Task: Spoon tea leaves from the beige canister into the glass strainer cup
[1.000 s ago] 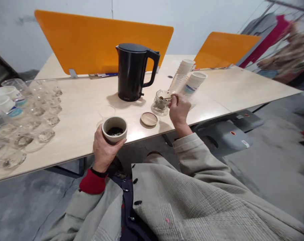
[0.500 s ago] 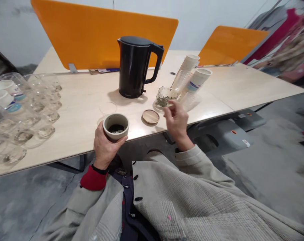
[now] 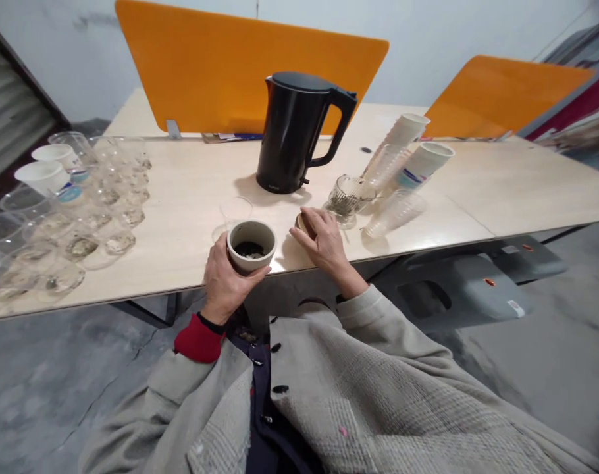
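Observation:
My left hand [image 3: 224, 283] wraps round a pale, round canister [image 3: 251, 264] with dark dry leaves at its bottom, tilted a little toward me at the table's front edge. To its right, my right hand [image 3: 326, 245] has its thumb and fingers on a round wooden lid [image 3: 302, 225]. The fingers cover most of this lid, which looks tipped up over its shadow. Just beyond that hand stands a ribbed glass bowl [image 3: 346, 197] with dry leaves in it.
A black electric kettle [image 3: 292, 135] stands behind the canister. Stacked paper cups [image 3: 425, 164] and clear plastic cups [image 3: 395, 214] lean at the right. Several clear cups holding bits of leaf [image 3: 116, 242] crowd the left. Orange dividers [image 3: 215, 72] line the back; grey stools [image 3: 457, 289] sit below.
My right hand has moved from beside the glass bowl to the wooden lid and taken hold of it. My left hand keeps the canister. The view has swung left.

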The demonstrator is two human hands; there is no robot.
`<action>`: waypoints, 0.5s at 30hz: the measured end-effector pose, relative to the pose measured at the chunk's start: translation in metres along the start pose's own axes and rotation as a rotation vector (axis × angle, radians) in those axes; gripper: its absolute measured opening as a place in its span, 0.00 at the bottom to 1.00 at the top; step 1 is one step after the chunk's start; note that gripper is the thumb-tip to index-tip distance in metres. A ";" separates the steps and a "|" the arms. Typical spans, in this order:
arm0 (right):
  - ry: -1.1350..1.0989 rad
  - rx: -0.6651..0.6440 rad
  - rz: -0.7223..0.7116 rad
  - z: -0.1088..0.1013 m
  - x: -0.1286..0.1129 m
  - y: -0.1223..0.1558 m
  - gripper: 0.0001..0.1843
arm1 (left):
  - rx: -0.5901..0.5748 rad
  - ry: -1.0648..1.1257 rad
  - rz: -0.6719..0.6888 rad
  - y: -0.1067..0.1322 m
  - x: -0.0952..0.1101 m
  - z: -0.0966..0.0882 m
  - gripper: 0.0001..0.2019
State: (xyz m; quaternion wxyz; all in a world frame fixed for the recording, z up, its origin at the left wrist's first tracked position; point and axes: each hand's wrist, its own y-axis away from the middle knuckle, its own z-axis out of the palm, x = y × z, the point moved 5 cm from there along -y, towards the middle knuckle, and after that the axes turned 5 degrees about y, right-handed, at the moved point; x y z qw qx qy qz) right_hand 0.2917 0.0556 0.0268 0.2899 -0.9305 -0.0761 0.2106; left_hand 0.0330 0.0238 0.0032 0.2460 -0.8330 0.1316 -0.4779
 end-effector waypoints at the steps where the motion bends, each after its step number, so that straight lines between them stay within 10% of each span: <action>1: -0.047 0.019 -0.050 -0.006 -0.015 -0.002 0.33 | -0.013 0.004 -0.003 0.000 0.000 0.001 0.52; 8: -0.099 -0.058 -0.340 -0.025 -0.114 -0.007 0.36 | -0.012 -0.029 0.007 0.004 0.002 0.010 0.50; 15: 0.121 -0.134 -0.384 -0.023 -0.123 -0.002 0.40 | 0.037 -0.067 0.089 0.014 0.016 0.026 0.44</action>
